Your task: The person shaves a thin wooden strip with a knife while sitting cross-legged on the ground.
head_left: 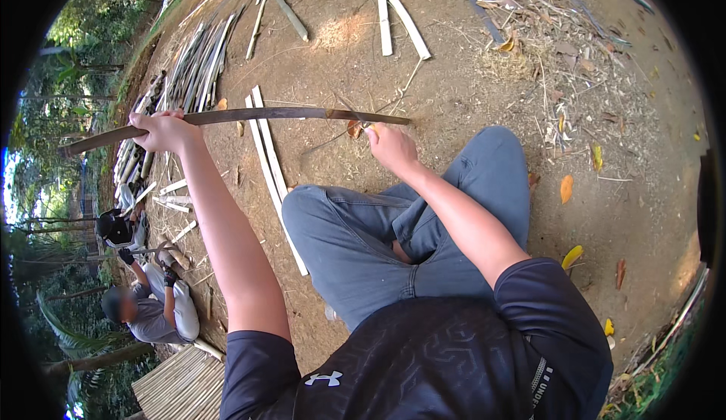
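A long, dark brown bamboo strip (265,113) stretches across in front of me, slightly bowed, with a node near its right part. My left hand (162,131) is closed around it toward its left end. My right hand (393,147) is closed just below the strip's right part, on what looks like a knife (367,125). Only a little of its pale handle shows, and a thin dark blade seems to cross the strip. The fingers hide the rest. My legs are folded on the dirt ground beneath both arms.
Pale split bamboo strips (266,147) lie left of my knees, with more strips (386,11) ahead. A bundle of bamboo poles (198,64) is at the far left. Shavings and dry leaves (522,64) cover the right ground. Two people (155,306) sit at the left, near a slatted mat (181,382).
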Demonstrator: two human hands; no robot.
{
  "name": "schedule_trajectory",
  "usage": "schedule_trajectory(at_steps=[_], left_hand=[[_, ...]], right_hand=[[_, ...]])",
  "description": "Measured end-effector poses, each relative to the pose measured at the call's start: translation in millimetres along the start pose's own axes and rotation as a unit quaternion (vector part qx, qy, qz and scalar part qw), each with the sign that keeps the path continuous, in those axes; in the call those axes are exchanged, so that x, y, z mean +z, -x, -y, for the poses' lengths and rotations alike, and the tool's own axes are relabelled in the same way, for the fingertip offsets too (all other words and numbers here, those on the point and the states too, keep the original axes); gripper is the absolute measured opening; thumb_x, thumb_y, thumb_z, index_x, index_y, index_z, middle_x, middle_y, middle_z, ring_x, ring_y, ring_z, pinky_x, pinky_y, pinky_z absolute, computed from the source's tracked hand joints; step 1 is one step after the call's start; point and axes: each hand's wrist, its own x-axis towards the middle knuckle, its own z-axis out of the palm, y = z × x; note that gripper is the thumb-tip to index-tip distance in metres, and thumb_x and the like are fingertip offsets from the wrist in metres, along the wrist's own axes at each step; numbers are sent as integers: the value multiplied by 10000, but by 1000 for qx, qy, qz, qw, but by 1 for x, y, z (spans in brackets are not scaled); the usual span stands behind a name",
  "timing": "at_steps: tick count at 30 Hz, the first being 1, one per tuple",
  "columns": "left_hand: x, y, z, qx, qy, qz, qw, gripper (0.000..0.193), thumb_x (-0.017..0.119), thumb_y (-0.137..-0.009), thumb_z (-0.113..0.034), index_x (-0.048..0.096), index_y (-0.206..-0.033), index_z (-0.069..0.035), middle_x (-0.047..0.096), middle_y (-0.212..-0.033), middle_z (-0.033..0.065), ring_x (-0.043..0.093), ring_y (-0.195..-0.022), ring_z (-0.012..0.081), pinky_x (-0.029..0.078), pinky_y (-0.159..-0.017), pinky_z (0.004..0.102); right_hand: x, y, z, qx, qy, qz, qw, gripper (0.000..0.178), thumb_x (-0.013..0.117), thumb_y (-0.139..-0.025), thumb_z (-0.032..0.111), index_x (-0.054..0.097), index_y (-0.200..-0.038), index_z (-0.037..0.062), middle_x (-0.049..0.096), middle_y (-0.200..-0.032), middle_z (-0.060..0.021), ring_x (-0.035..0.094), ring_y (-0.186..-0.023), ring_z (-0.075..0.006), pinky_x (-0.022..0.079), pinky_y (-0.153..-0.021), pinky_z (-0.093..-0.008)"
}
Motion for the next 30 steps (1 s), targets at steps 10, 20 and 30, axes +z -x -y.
schedule_trajectory(at_steps=[10,20,30], left_hand=[[8,5,1,7,20,-15,1000,370,513,-1051,-320,386,-1255,-38,454,-635,21,401,-457,117,371,-401,273],[1,3,-1,-16,27,-7,999,381,486,-1063,-297,362,-1306,-31,433,-598,7,344,-440,102,321,-389,277],[-13,8,-4,11,25,14,1000,387,500,-1053,-296,359,-1282,-18,453,-582,20,379,-428,119,347,-393,281]], right_hand=[[-8,-22,-24,66,19,0,998,400,461,-1029,361,697,-989,41,720,-880,-187,709,-821,-365,550,-731,-489],[-1,-37,-51,105,51,30,993,385,493,-1009,387,688,-1035,55,711,-1000,-232,689,-954,-412,527,-809,-534],[16,-28,-53,169,70,31,983,410,499,-1011,390,706,-1114,51,705,-1120,-201,677,-1069,-373,537,-890,-497]])
